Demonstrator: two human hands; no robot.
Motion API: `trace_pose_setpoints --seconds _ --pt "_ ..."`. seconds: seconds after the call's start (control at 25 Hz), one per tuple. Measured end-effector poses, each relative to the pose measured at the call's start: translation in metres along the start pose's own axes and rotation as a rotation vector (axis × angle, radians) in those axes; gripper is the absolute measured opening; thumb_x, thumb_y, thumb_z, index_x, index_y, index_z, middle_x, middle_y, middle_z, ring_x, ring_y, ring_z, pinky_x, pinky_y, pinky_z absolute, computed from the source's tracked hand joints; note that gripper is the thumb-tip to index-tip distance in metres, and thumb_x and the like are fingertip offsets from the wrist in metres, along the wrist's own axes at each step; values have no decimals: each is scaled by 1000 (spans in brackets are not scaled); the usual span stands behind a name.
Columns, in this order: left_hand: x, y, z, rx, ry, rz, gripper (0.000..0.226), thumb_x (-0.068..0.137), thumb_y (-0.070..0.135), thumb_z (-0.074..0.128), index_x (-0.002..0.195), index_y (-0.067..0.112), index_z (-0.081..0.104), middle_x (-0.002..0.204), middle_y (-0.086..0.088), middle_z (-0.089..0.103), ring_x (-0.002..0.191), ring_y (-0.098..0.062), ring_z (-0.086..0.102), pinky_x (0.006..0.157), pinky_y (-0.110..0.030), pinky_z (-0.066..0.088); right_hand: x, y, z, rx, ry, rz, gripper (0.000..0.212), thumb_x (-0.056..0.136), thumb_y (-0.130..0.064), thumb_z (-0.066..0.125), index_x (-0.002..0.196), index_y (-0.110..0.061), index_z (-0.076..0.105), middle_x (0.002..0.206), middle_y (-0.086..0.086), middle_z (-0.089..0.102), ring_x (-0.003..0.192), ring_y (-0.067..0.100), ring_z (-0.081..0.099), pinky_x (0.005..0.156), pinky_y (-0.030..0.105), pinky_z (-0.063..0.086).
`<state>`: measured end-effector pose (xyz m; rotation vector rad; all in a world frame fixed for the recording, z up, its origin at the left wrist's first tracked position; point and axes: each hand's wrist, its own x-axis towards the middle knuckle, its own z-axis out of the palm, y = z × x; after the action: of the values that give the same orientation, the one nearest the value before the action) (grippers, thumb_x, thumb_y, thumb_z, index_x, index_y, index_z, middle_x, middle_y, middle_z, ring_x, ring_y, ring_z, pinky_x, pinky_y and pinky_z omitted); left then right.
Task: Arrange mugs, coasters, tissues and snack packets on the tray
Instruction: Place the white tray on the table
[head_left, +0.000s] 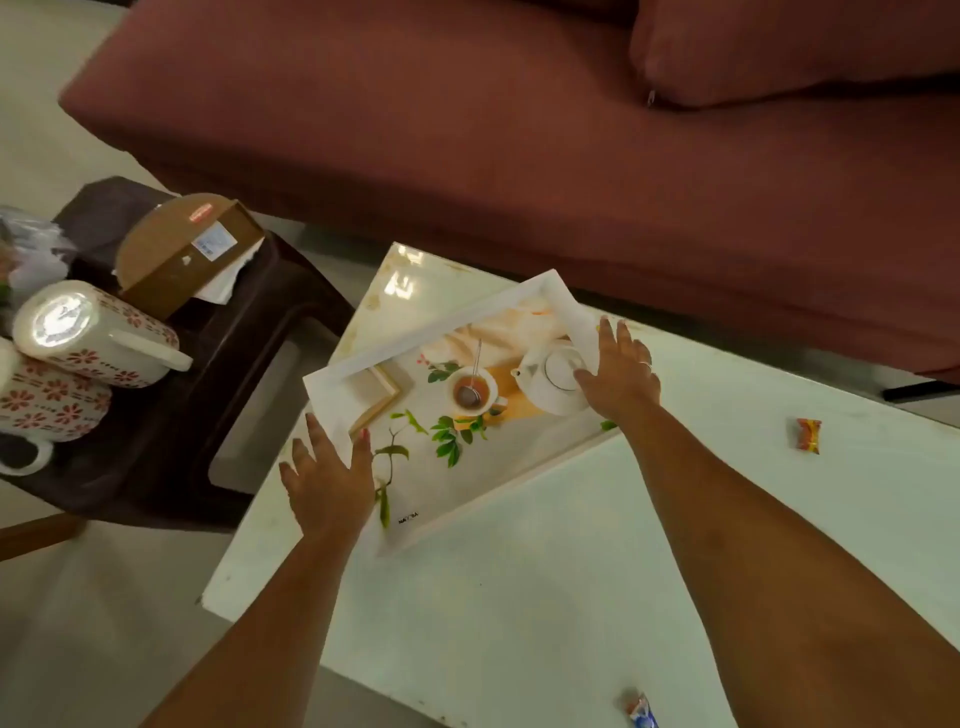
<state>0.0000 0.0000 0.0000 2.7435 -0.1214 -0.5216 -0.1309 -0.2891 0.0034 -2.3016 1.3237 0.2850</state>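
A white tray (415, 340) with a printed teapot-and-leaves picture lies askew on the white table (519, 597), with nothing on it. My left hand (327, 478) grips its near-left edge, thumb over the rim. My right hand (621, 371) holds its right edge, thumb inside the tray. Two floral mugs (98, 338) (49, 405) lie on their sides on a dark stool (171, 415) at the left. A brown box (182, 254) with white tissue sticking out sits behind them. An orange snack packet (809, 435) lies on the table at the right, a blue one (640, 712) at the near edge.
A maroon sofa (467, 130) with a cushion (779, 47) runs along the far side of the table. A crumpled clear plastic bag (26, 244) lies at the far left on the stool. Pale floor shows between stool and table.
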Motion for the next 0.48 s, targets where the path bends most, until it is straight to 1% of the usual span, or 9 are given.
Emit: trace_pose_setpoints --seconds 0.12,0.2,0.24,0.32,0.4,0.48 --pt "3 -5 12 -308 10 -172 68 97 38 42 150 10 12 147 -24 35 134 -44 34 112 -56 28 6 6 10 31 -38 52 78 91 -33 55 150 -21 5 158 8 14 137 38 28 104 55 35" --pt "-1 -7 18 -482 -20 -278 60 98 33 41 149 13 16 144 -22 37 129 -42 42 106 -57 37 9 11 18 67 -52 76 78 91 -26 55 149 -20 4 155 10 20 132 40 36 103 55 36" --pt "-2 -6 18 -567 -36 -332 55 99 31 40 148 14 21 144 -21 38 127 -40 45 103 -57 42 8 11 21 77 -32 83 79 90 -21 57 149 -20 4 153 12 25 130 41 38 102 56 37" --pt "3 -4 15 -759 -47 -439 47 99 31 41 143 17 32 139 -17 44 121 -37 51 99 -54 46 10 12 21 110 9 107 83 87 -12 60 149 -18 5 145 15 34 126 41 42 102 56 37" --pt "9 0 11 -927 -64 -525 41 98 33 42 136 19 42 133 -15 52 116 -35 55 98 -54 47 11 14 17 130 3 127 86 86 -9 63 150 -17 6 141 17 36 125 40 42 103 56 36" --pt "14 5 5 -1012 -68 -551 39 97 35 44 133 19 45 126 -14 58 110 -33 59 94 -52 50 6 15 13 157 -9 151 85 86 -9 63 150 -17 7 140 18 36 125 40 41 104 55 37"
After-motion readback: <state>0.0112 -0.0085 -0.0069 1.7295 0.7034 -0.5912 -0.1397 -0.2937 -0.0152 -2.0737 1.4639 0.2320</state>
